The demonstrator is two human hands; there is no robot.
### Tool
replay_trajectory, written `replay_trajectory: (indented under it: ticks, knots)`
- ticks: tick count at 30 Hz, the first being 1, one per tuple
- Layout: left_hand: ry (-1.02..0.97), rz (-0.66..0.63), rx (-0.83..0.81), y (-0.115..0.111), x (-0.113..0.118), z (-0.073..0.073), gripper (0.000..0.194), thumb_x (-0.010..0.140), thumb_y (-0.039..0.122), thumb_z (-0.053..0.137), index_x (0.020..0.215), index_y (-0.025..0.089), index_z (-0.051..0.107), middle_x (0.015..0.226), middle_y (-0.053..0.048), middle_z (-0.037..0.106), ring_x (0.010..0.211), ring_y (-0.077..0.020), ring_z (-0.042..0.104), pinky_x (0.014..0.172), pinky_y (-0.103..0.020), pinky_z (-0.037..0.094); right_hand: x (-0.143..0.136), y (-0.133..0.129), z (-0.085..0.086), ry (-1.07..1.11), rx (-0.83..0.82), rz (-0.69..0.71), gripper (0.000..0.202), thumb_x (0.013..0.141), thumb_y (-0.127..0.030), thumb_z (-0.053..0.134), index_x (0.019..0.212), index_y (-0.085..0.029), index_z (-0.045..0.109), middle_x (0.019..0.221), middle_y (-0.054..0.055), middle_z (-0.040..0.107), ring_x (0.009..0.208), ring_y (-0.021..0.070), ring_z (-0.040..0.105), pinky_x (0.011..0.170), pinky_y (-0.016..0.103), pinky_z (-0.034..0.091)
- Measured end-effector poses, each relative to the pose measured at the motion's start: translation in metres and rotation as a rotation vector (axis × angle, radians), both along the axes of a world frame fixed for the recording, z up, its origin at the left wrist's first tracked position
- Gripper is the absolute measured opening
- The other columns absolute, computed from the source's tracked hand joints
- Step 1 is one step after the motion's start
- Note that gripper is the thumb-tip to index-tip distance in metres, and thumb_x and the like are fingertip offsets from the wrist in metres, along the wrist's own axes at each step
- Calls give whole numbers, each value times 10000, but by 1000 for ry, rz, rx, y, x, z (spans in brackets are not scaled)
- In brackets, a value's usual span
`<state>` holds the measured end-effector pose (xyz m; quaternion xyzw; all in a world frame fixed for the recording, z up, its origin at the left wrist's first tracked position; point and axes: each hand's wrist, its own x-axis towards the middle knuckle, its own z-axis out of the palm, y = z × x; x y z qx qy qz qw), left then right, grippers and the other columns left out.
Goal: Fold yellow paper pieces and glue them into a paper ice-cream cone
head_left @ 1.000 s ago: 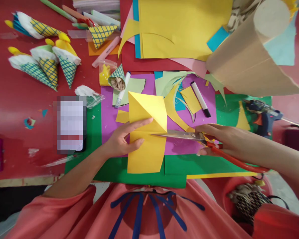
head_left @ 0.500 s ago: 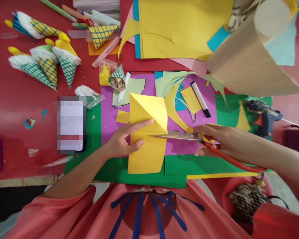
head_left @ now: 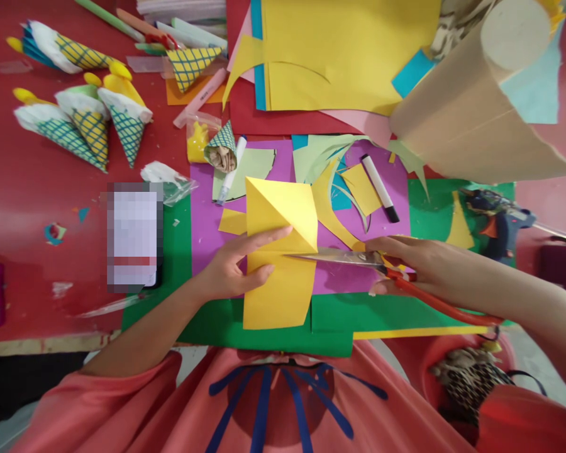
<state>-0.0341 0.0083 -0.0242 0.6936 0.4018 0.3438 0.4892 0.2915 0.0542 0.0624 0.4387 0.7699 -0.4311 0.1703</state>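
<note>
A folded sheet of yellow paper [head_left: 278,296] is held up over the purple sheet, its upper part creased along a diagonal. My left hand [head_left: 233,264] grips the paper's left edge, with index finger and thumb on top and the other fingers hidden under it. From the right, a pair of scissors [head_left: 344,256] with orange-red handles reaches into the paper just below the fold. My right hand [head_left: 408,261] is closed round the handles. The blades look nearly together, with the tips near the paper's middle.
Decorated paper cones [head_left: 129,123] lie at the upper left, near a phone [head_left: 134,236]. Paper offcuts and a white marker [head_left: 380,189] lie beyond the scissors. A glue gun [head_left: 504,226] and a large cardboard roll [head_left: 466,113] are at the right.
Almost nothing differs. Both hands, the scissors and the yellow paper keep the same places.
</note>
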Motion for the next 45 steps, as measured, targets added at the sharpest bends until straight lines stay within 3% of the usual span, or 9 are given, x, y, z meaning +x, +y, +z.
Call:
replay_trajectory:
  ticks: [7,22,45]
  knots:
    - [29,-2,-9,0,-1,0,560,830,267,659,1367,323,510,1380,-8,577,1258,-205,567,1077,-311,483,-1,1,1,-25,-23,15,587,864,-619,484,1317,-247,504,1191,124,663,990,332,660,758,446,516]
    - [74,-31,29,3,0,1,605,841,196,634,1407,308,455,1397,-9,561,1274,-191,553,1079,-284,472,3,1,-3,-51,-32,19,614,845,-664,471,1303,-258,521,1119,107,699,916,331,681,690,404,515]
    - [133,-45,34,7,5,3,608,852,190,607,1416,340,434,1422,20,535,1299,-180,528,1093,-268,446,15,2,-17,-41,143,91,502,870,-520,519,1320,-299,554,1000,88,744,744,269,698,583,314,469]
